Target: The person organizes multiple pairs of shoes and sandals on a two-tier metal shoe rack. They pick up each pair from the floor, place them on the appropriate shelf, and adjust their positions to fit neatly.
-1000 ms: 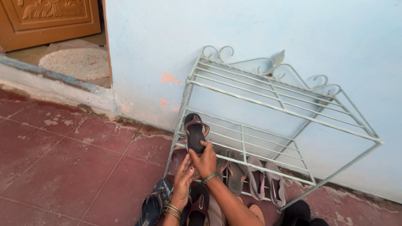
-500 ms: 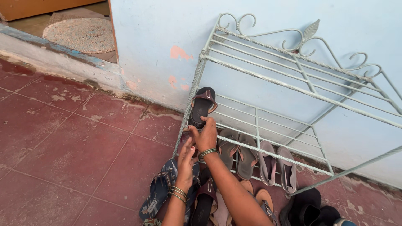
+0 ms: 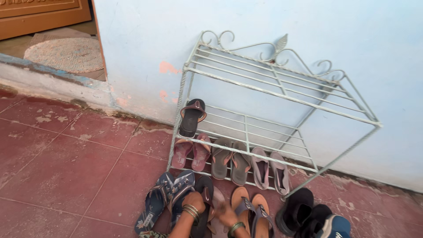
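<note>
A pale green metal shoe rack leans against the blue wall. One dark sandal with a maroon strap lies on its middle shelf at the left, with no hand on it. A matching dark sandal lies on the floor in front of the rack. My left hand, bangles on the wrist, is curled over this sandal's left edge. Just right of the sandal, low over the floor, is my right hand. It is blurred, so I cannot tell its grip.
The rack's bottom shelf holds pink flip-flops, grey-brown sandals and mauve flats. Blue patterned flip-flops, tan strappy sandals and black shoes lie on the red tile floor. A round doormat lies past the doorstep.
My right hand let go of the dark sandal on the middle shelf. Both hands dropped to the shoes on the floor, the left one onto the second dark sandal. The view pulled back.
</note>
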